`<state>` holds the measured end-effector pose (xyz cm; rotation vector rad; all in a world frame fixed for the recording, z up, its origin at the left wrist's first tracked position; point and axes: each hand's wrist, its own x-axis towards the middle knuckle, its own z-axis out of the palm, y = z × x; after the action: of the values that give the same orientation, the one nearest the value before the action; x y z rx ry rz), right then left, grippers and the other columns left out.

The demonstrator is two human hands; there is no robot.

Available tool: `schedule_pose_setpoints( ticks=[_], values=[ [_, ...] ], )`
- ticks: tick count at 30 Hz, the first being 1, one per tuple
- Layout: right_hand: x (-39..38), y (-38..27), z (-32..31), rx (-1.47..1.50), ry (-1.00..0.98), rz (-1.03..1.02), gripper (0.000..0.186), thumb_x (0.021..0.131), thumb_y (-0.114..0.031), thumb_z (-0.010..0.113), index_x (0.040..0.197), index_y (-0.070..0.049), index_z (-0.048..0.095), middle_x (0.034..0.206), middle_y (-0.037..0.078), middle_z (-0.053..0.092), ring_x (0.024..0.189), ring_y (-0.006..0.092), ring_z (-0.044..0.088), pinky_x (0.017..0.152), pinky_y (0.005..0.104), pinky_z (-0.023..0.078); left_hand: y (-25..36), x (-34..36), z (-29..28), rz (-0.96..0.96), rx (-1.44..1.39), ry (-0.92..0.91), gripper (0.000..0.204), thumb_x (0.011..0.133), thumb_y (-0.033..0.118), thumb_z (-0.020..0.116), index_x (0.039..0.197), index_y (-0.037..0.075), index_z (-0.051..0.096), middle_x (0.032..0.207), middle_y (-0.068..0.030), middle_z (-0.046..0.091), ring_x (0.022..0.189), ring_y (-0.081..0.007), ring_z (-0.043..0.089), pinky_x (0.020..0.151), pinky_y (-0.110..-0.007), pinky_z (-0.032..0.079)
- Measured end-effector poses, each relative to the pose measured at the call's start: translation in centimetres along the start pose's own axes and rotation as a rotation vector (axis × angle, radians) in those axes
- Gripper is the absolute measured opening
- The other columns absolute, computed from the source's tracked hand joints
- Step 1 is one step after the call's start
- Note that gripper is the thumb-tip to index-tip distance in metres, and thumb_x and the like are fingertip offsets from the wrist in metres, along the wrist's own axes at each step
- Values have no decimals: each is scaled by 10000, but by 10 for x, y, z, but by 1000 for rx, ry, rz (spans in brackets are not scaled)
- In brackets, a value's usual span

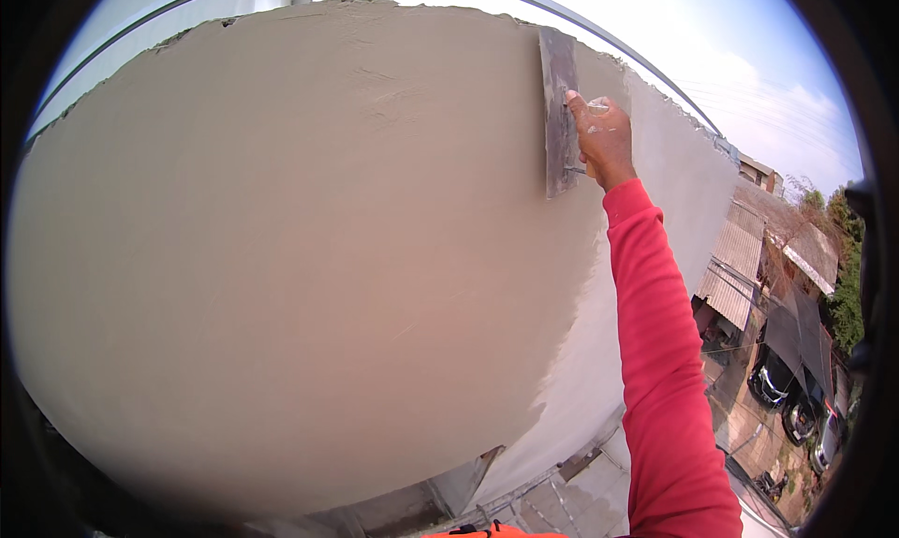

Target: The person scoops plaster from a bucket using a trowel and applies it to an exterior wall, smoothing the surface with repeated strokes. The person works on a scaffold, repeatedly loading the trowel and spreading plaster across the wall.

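Observation:
My right hand [606, 137], at the end of a red sleeve, is closed round the handle of a plastering trowel [560, 60]. The trowel's long metal blade stands nearly upright against the upper right of a wall coated in smooth grey-brown plaster [309, 220]. Its top end lies close to the wall's rough upper edge. To the right of the blade, past an uneven border, the wall is paler [660, 163]. Small pale smears mark my fingers and the back of the hand. My left hand is out of the picture.
A metal rail [599, 34] runs along above the wall's top edge. Low down on the right, beyond the wall, are corrugated roofs [733, 262], parked vehicles [773, 379] and trees [846, 294]. Beneath the wall's lower edge lies a pale, cluttered surface [571, 501].

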<state>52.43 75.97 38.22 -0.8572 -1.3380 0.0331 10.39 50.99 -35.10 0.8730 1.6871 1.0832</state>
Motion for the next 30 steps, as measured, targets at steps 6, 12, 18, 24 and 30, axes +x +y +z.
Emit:
schedule_pose_setpoints(
  ticks=[6,12,18,24,30],
  values=[
    [-33,-64,49,-3,-177,-171,454,960,-438,765,782,-68,572,608,-2,518,505,117,487,444,298,430,67,3,-7,145,-26,14,180,961,246,721,919,87,646,795,-85,702,682,-200,692,587,-336,560],
    [-99,-154,118,-54,-405,-596,433,954,-377,754,825,24,656,626,155,655,551,263,607,572,398,524,170,14,-29,385,-30,72,182,961,244,719,915,87,640,794,-87,702,676,-202,691,581,-340,560],
    [-201,-171,129,-292,-662,-784,338,985,-342,702,896,-39,581,639,118,647,592,334,658,577,438,541,307,29,-59,667,-18,188,184,961,243,717,910,86,634,792,-89,702,669,-205,691,575,-344,560],
    [-185,-160,90,-339,-709,-882,349,970,-372,721,873,-76,563,622,105,585,544,320,590,505,423,460,396,33,-73,791,5,278,187,961,241,714,906,85,628,791,-91,702,663,-207,690,568,-348,560],
    [-42,-199,104,-355,-304,-1166,398,960,-390,754,809,-56,598,546,122,601,470,249,582,489,365,461,438,45,-73,821,42,320,189,961,240,712,902,84,622,790,-93,701,657,-210,690,562,-351,560]
  ],
)
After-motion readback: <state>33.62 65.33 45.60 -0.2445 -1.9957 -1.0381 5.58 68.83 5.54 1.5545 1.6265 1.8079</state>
